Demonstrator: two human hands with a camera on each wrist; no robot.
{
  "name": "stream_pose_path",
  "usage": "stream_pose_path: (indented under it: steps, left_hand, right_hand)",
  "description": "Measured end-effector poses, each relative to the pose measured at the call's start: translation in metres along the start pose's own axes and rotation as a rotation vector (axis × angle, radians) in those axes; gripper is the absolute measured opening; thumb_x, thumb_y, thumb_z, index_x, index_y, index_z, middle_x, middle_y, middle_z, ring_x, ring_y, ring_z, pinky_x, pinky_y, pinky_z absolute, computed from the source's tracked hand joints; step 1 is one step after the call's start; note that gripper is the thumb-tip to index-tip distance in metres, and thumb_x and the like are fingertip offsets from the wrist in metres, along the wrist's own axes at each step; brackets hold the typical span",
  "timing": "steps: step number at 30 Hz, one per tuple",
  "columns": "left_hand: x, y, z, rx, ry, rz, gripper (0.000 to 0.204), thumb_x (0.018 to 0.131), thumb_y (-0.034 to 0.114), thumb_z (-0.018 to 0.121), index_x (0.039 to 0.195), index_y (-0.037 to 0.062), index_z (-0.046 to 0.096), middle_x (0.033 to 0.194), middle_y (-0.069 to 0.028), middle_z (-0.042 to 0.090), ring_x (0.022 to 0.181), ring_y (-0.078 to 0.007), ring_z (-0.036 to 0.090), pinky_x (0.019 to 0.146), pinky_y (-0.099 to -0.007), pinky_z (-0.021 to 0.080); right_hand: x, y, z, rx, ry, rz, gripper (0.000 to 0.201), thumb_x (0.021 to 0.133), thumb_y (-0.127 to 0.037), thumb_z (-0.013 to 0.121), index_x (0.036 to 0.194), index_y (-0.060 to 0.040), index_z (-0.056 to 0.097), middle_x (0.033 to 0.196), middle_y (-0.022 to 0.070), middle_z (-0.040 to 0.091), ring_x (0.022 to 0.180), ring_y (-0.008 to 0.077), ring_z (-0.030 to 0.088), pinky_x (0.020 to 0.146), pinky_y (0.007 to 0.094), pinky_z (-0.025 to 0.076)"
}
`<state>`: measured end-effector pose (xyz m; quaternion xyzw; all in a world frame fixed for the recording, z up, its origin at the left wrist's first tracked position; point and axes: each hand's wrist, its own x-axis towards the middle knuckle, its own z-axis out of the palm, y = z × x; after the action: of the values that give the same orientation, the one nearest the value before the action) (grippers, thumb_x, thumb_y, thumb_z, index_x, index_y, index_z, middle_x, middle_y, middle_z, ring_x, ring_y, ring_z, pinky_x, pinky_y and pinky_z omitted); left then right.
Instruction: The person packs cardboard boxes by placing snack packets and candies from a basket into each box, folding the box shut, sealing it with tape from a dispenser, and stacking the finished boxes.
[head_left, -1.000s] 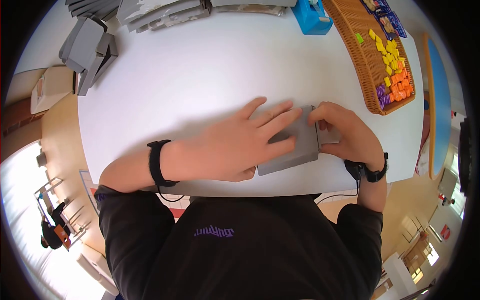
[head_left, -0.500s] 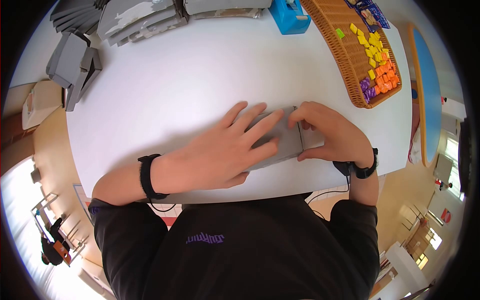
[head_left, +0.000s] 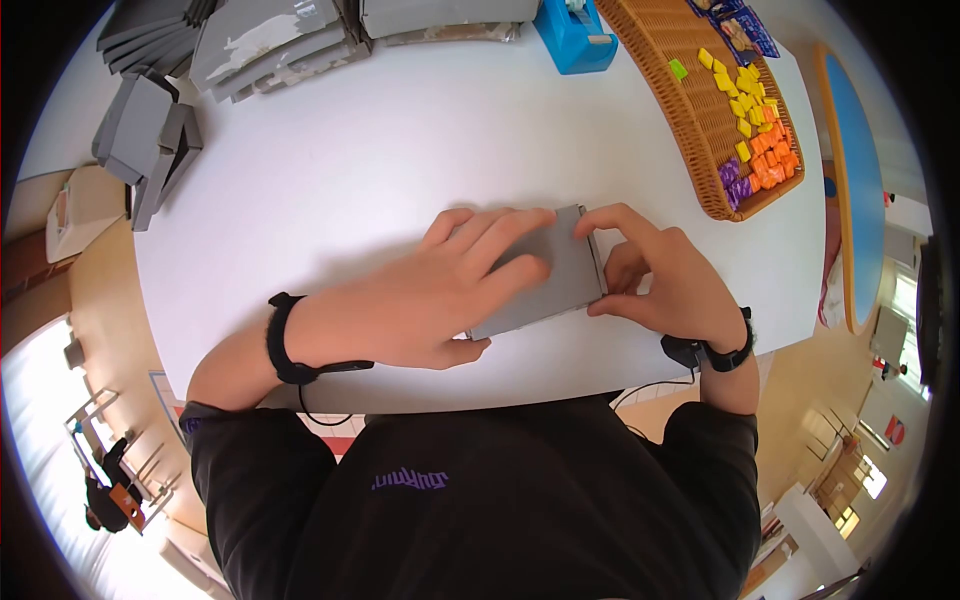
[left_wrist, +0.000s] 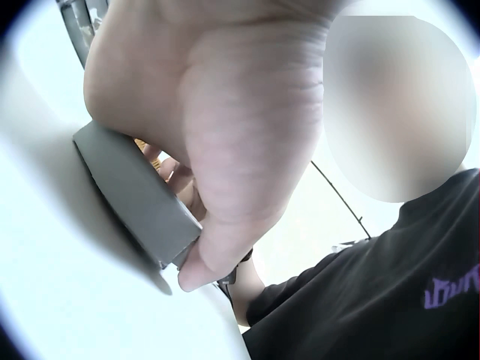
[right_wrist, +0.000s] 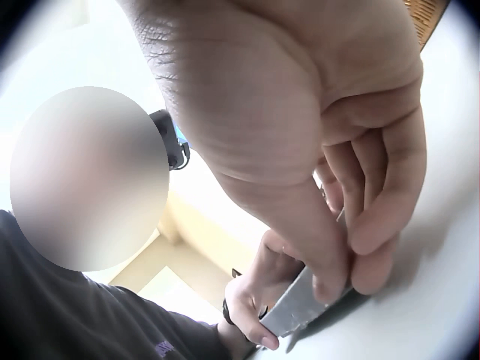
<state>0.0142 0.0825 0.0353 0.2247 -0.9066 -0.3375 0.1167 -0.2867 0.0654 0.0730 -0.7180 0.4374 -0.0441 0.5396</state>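
A small flat grey cardboard box (head_left: 545,275) lies on the white table between both hands. My left hand (head_left: 420,285) grips its left end, fingers bent over the top and thumb at the near left corner. In the left wrist view the thumb (left_wrist: 201,262) sits at the end of the box's grey side wall (left_wrist: 142,195). My right hand (head_left: 670,270) holds the right end, index finger at the far corner and thumb at the near corner. The right wrist view shows the thumb (right_wrist: 330,277) against the box edge (right_wrist: 292,311), other fingers curled beside it.
A wicker basket (head_left: 680,120) with yellow, orange and purple wrapped sweets stands at the back right. Beside it is a blue tape dispenser (head_left: 578,38). Stacked grey boxes (head_left: 275,45) line the back, and an opened grey box (head_left: 150,135) stands at the left edge.
The left fingers have bent and drawn back leftward, baring more of the box top. The right index finger has reached over the far corner while other fingers curl at the end. The head view has shifted.
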Motion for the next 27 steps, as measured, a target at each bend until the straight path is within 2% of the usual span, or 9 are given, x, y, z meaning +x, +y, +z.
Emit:
stream_pose_path:
  steps: [4, 6, 8, 11, 13, 15, 18, 20, 27]
  left_hand:
    - [0.0, -0.009, -0.011, -0.225, -0.006, -0.074, 0.079, 0.076, 0.013, 0.085, 0.146, 0.0104, 0.047, 0.168, -0.023, 0.029, 0.145, -0.0441, 0.043, 0.119, -0.055, 0.036]
    - [-0.001, -0.013, -0.016, -0.314, -0.012, -0.116, 0.081, 0.076, 0.013, 0.084, 0.148, 0.0124, 0.046, 0.17, -0.0218, 0.027, 0.147, -0.044, 0.041, 0.119, -0.0536, 0.037]
    - [-0.001, -0.017, -0.022, -0.536, -0.058, -0.184, 0.085, 0.078, 0.014, 0.084, 0.152, 0.0149, 0.043, 0.172, -0.0201, 0.024, 0.15, -0.0437, 0.039, 0.12, -0.051, 0.037]
    - [-0.002, -0.027, -0.017, -0.381, -0.023, -0.063, 0.089, 0.077, 0.015, 0.085, 0.155, 0.0153, 0.042, 0.171, -0.0193, 0.024, 0.153, -0.0428, 0.036, 0.122, -0.0504, 0.037]
    - [-0.001, -0.025, -0.021, -0.399, -0.05, -0.082, 0.089, 0.077, 0.015, 0.084, 0.155, 0.0151, 0.041, 0.171, -0.0196, 0.024, 0.153, -0.0432, 0.035, 0.123, -0.0504, 0.035]
    - [-0.001, -0.025, -0.023, -0.415, -0.073, -0.102, 0.089, 0.077, 0.015, 0.084, 0.155, 0.0149, 0.041, 0.171, -0.0199, 0.025, 0.153, -0.0436, 0.035, 0.124, -0.0505, 0.034]
    - [-0.002, -0.033, -0.021, -0.496, -0.054, -0.089, 0.086, 0.078, 0.015, 0.082, 0.154, 0.0138, 0.042, 0.17, -0.0215, 0.025, 0.154, -0.0438, 0.033, 0.123, -0.0499, 0.034]
    - [0.001, -0.036, -0.02, -0.448, -0.022, 0.042, 0.085, 0.079, 0.016, 0.081, 0.154, 0.0129, 0.042, 0.169, -0.0229, 0.027, 0.154, -0.0442, 0.033, 0.122, -0.0496, 0.035]
    - [-0.002, -0.039, -0.026, -0.591, -0.073, -0.051, 0.082, 0.08, 0.017, 0.08, 0.153, 0.0133, 0.043, 0.169, -0.0235, 0.027, 0.153, -0.0446, 0.033, 0.123, -0.0528, 0.031]
  right_hand:
    - [-0.003, 0.005, -0.001, 0.083, 0.093, -0.033, 0.053, 0.082, -0.001, 0.091, 0.124, -0.0092, 0.059, 0.071, 0.0048, 0.072, 0.067, 0.017, 0.074, 0.067, 0.0271, 0.057]
    - [-0.006, 0.014, -0.001, 0.172, 0.244, -0.073, 0.053, 0.08, -0.002, 0.093, 0.123, -0.0068, 0.062, 0.071, 0.0017, 0.072, 0.066, 0.015, 0.073, 0.068, 0.0257, 0.056]
    - [-0.004, 0.016, -0.005, 0.166, 0.227, -0.077, 0.053, 0.081, -0.004, 0.093, 0.125, -0.0064, 0.063, 0.078, 0.0023, 0.073, 0.073, 0.0147, 0.073, 0.072, 0.0259, 0.056]
    - [0.008, 0.024, -0.012, 0.109, 0.164, -0.122, 0.054, 0.084, -0.008, 0.092, 0.129, -0.0066, 0.062, 0.096, 0.0056, 0.074, 0.089, 0.0149, 0.073, 0.082, 0.0282, 0.057]
    - [0.012, 0.026, -0.011, 0.057, 0.118, -0.166, 0.056, 0.085, -0.01, 0.091, 0.132, -0.0072, 0.062, 0.107, 0.0082, 0.074, 0.098, 0.0154, 0.072, 0.088, 0.0303, 0.058]
    - [0.014, 0.025, -0.01, 0.196, 0.097, -0.153, 0.064, 0.087, -0.012, 0.09, 0.143, -0.0084, 0.058, 0.124, 0.0127, 0.069, 0.111, 0.0199, 0.069, 0.096, 0.0344, 0.057]
    - [0.013, 0.022, -0.006, 0.211, 0.12, -0.188, 0.075, 0.088, -0.011, 0.089, 0.153, -0.0098, 0.052, 0.128, 0.0133, 0.067, 0.115, 0.0233, 0.067, 0.1, 0.0369, 0.056]
    - [0.011, 0.024, -0.006, 0.2, 0.101, -0.188, 0.078, 0.087, -0.01, 0.089, 0.155, -0.01, 0.051, 0.129, 0.0132, 0.066, 0.118, 0.0237, 0.066, 0.101, 0.0372, 0.055]
    - [0.016, 0.018, 0.001, 0.088, 0.089, -0.237, 0.088, 0.078, -0.009, 0.093, 0.155, -0.0109, 0.052, 0.141, 0.0085, 0.059, 0.122, 0.024, 0.062, 0.101, 0.0374, 0.053]
